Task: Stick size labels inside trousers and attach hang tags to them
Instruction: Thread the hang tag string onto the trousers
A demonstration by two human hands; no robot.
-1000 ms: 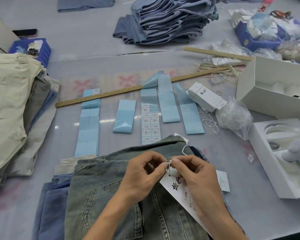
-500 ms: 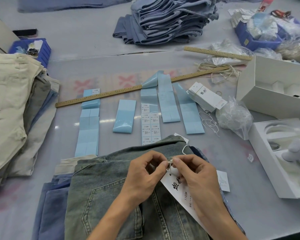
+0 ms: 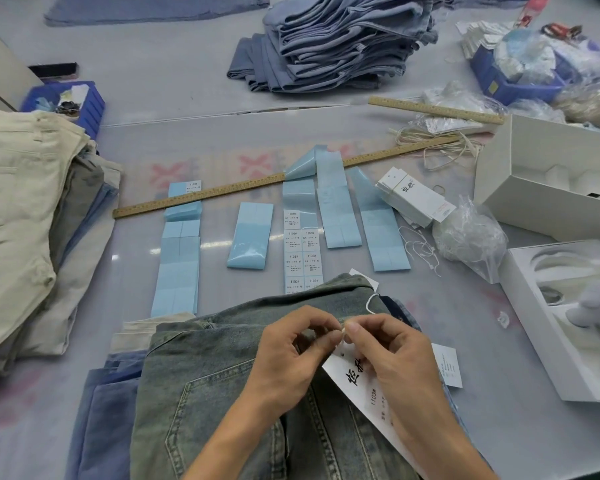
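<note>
Grey-green denim trousers (image 3: 215,386) lie back side up at the near edge, on top of other folded trousers. My left hand (image 3: 291,355) and my right hand (image 3: 392,358) meet fingertip to fingertip at the waistband, both pinching the small white string fastener (image 3: 342,331) of a hang tag. The white hang tag (image 3: 357,382), printed with black characters and "1103#", lies on the trousers under my right hand. A loop of white string (image 3: 370,303) shows at the waistband's right end. Size label sheets (image 3: 302,251) on blue backing lie just beyond the trousers.
Blue backing strips (image 3: 179,268), a long wooden ruler (image 3: 257,185), a stack of hang tags (image 3: 414,199) and a plastic bag of strings (image 3: 471,237) lie mid-table. Cream trousers (image 3: 18,209) are piled left, blue jeans (image 3: 336,39) stacked far back. White boxes (image 3: 548,188) stand right.
My hands have stayed at the waistband, with the fingertips shifting slightly together on the string fastener. The hang tag and the trousers have barely moved.
</note>
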